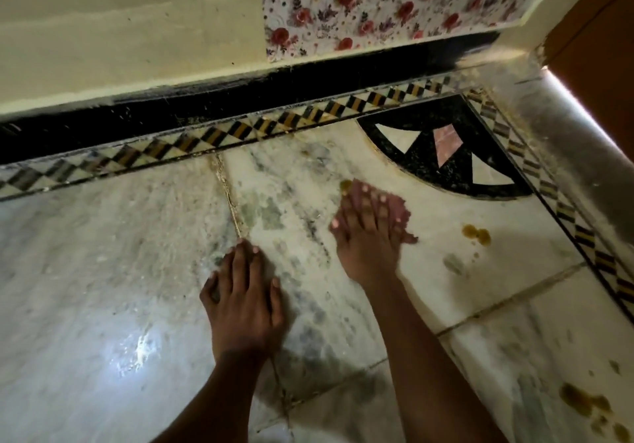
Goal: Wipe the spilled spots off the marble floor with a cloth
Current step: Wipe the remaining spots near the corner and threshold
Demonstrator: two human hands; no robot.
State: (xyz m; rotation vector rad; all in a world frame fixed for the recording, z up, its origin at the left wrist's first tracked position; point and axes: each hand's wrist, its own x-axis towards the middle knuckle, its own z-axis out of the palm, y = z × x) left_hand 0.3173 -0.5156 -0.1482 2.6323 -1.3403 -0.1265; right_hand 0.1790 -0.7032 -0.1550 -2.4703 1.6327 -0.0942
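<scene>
Left hand [242, 300]: palm down on the white, grey-veined marble floor [103, 254], fingers straight and close together, pointing away from the person toward the wall; the grip is open and holds nothing; the fingertips lie just beside a dark grout joint [229, 199] between two slabs.
Right hand [363, 236]: flat, fingers spread and straight, pressing down on a small pink cloth [398, 207]; the grip is open, not curled round the fabric; the forearm runs down to the lower edge of the view.
Pink cloth: on the floor under the right fingers, its ragged edge showing beyond the fingertips and at the right side of the hand; blurred, so its folds cannot be made out.
Spill by the cloth: a small yellow-brown spot [344, 184] touching the cloth's far-left corner.
Other spills: a brown double spot [477, 234] on the marble to the right of the cloth, apart from it; a larger brown patch [583, 405] near the lower right corner, partly cut off by the frame.
Surroundings: a checkered black, yellow and white inlay border [240, 130] runs along a black skirting [206, 106] under a cream wall [120, 31]; a floral red-and-white sheet [377, 3] covers the wall's right part; a black quarter-circle inlay with white and pink triangles [442, 147] fills the corner beyond the cloth.
Hard to see: a bright glare patch [139, 350] on the floor at the left hides the surface there.
</scene>
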